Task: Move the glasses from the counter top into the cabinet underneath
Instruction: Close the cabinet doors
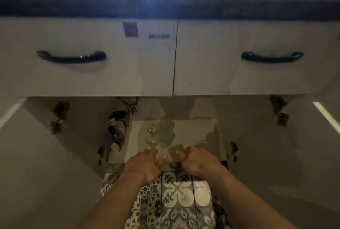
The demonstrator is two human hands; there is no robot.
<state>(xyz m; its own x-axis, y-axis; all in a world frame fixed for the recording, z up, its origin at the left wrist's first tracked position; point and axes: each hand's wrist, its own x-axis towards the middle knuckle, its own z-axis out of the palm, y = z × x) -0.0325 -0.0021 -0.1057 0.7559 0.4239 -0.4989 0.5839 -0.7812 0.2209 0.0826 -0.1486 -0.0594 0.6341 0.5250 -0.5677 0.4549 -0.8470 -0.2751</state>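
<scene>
while i'm crouched at the open cabinet (248,136) under the counter top (165,6), both hands are at the front edge of its shelf (193,127), so i judge this as the placing step. my left hand (145,164) has fingers curled and thumb out, prob around a glass, but it's too blurry to tell if it grips anything. my right hand (195,158) is curled loosely beside it, a faint clear shape just ahead of its knuckles; can't tell if it holds that either. the glasses (160,133) already put away stand in a small cluster just beyond my left fingertips, towards the back. next move, imo: set down w/o knocking that cluster, then pull both hands straight back. to the left of my left hand there's a jumble of bottles (117,133) and wires inside the cabinet, close enough to catch. doors swing open either side, drawers (92,74) overhang above my hands, patterned floor tiles (176,197) below my wrists.
</scene>
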